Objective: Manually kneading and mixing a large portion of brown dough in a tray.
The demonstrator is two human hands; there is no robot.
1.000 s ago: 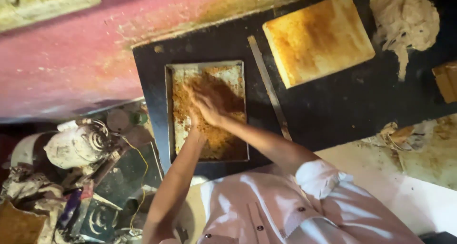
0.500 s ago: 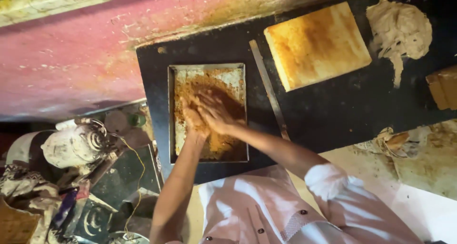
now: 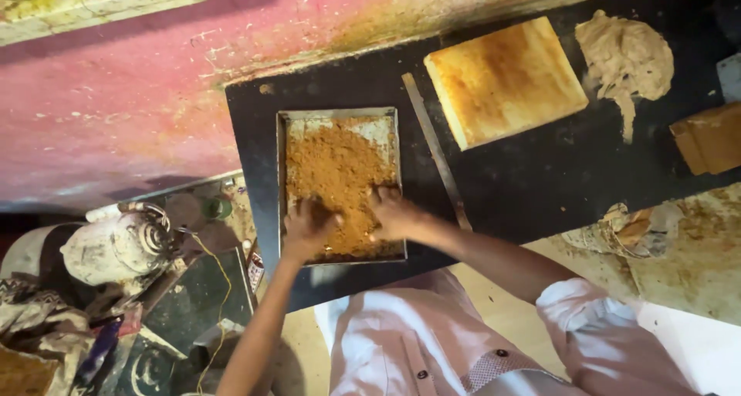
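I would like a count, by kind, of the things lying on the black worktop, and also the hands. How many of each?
Metal tray with brown crumbly mix: 1
Flat metal strip: 1
Golden slab: 1
Dough lump: 1
Brown block at the right edge: 1
Hands in the mix, left hand and right hand: 2
Total: 7

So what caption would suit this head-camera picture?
Left hand and right hand press brown crumbly mix in a metal tray on a black worktop.
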